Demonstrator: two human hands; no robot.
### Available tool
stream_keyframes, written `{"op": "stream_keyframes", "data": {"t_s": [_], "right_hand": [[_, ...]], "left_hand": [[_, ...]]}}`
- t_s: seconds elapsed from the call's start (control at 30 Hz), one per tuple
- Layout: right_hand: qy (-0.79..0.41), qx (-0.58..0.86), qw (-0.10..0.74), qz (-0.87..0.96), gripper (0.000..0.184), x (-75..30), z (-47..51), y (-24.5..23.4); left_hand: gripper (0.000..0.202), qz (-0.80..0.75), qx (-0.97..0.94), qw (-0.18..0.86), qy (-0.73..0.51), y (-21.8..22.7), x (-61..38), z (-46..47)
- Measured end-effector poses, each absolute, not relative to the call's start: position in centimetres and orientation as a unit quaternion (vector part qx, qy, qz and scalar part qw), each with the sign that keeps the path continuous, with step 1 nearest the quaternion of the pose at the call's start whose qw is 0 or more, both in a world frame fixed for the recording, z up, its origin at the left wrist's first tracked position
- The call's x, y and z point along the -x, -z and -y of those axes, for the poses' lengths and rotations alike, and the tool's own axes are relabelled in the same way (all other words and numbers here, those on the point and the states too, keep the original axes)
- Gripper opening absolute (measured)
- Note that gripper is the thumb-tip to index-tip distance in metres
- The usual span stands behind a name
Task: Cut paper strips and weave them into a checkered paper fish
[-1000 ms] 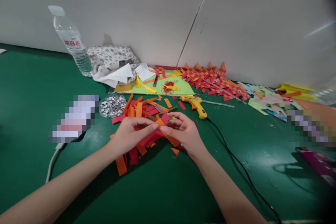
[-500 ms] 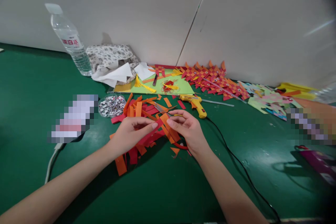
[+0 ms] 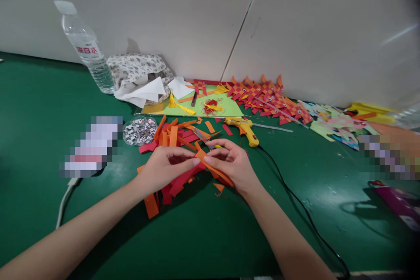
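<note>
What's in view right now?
Water bottle: 1, clear, left
Patterned pouch: 1, whitish, back
Pixelated items: 2, pale, both sides
Googly eyes: many, black-white, left
Loose paper strips: many, red-orange, centre
Held paper strips: count unclear, orange, centre
Scissors: 1, silver, centre
Glue gun: 1, yellow, right
Glue sticks: 2, translucent, right
Paper sheet: 1, green, back
Tassels: several, yellow, on sheet
Woven paper fish: many, red-orange, back
Paper cutouts: several, pastel, right
Table: 1, green, beneath
Left hand: 1, bare, centre
Right hand: 1, bare, centre

On the clear bottle (image 3: pixel 85 39), the label (image 3: pixel 90 51) carries red Chinese characters: the middle reads 白, the last looks like 水, the first is unclear; the smaller print is illegible.
</note>
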State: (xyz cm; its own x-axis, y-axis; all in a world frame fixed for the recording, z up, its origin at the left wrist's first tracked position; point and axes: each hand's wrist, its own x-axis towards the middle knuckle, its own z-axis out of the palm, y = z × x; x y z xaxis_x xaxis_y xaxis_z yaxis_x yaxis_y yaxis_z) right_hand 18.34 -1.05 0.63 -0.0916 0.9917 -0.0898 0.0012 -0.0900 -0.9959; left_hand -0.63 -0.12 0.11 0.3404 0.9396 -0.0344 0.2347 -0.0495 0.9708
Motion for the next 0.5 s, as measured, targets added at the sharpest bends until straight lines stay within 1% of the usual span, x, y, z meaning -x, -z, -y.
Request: {"op": "stream_keyframes", "data": {"t_s": [0.23, 0.5], "right_hand": [[-0.528, 0.503, 0.457, 0.509, 0.034, -18.47, 1.05, -0.36], [-0.549, 0.490, 0.459, 0.498, 0.032, -18.49, 1.02, -0.17]], "left_hand": [[0.025, -0.449, -0.641, 0.528, -0.331, 0.26, 0.92, -0.06], [0.024, -0.443, -0.631, 0.541, -0.336, 0.04, 0.75, 0.11]]}}
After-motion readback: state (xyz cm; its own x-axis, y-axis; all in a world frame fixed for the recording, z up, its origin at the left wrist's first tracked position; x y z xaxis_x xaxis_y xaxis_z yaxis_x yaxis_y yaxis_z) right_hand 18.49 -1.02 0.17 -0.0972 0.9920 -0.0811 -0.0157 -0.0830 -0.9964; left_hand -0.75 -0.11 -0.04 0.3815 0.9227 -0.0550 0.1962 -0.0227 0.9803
